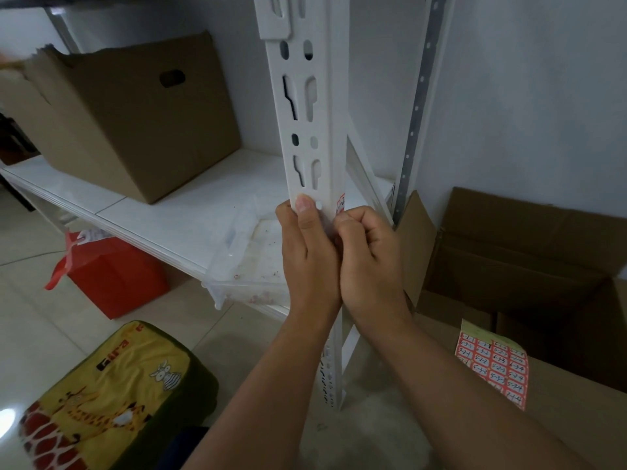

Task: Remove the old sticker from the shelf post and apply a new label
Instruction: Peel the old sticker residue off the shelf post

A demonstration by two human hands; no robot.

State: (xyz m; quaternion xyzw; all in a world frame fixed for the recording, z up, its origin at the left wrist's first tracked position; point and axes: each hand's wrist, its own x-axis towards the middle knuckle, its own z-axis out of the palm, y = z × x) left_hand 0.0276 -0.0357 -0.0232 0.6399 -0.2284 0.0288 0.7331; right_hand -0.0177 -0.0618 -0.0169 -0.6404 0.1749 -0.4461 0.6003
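Both grips clasp the white shelf post [307, 137] over pale tile floor [37, 334], beside cardboard boxes [529, 252].

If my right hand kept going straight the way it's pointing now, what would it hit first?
Most likely the old sticker on the shelf post: the right hand is curled right beneath it, knuckles aimed up the post. Whether the fingertips already touch it is hidden.

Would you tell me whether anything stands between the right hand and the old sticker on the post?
Nothing visible does: the right hand is already at the old sticker on the shelf post.
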